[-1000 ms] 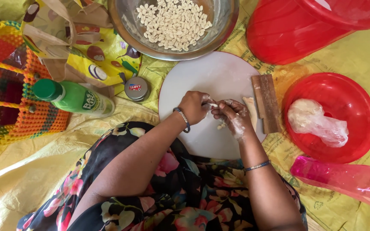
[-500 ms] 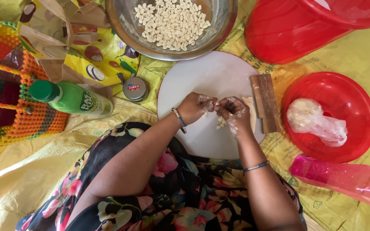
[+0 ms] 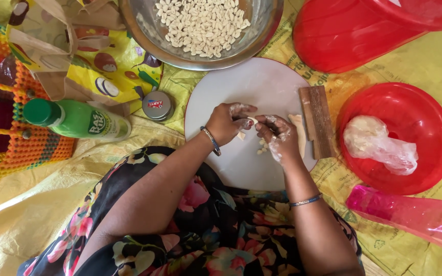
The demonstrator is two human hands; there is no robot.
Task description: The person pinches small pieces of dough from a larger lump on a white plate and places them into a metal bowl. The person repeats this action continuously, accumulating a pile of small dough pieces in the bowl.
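Dough bit [image 3: 252, 120] pinched btwn left hand [image 3: 227, 122] & right hand [image 3: 277, 134] fingertips (floury); over white board [image 3: 241, 87]; 1 ridged paddle [image 3: 317, 121] beside

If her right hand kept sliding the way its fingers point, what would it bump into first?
The right hand points leftward at the left hand. It would likely meet the small dough piece pinched between them, then those fingers.

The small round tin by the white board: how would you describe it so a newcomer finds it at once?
Start at the round white board under the hands. Just off its left edge, below the steel bowl of pale pieces, sits the small tin. It lies right of the green bottle, and is the only flat silver disc with a red label.
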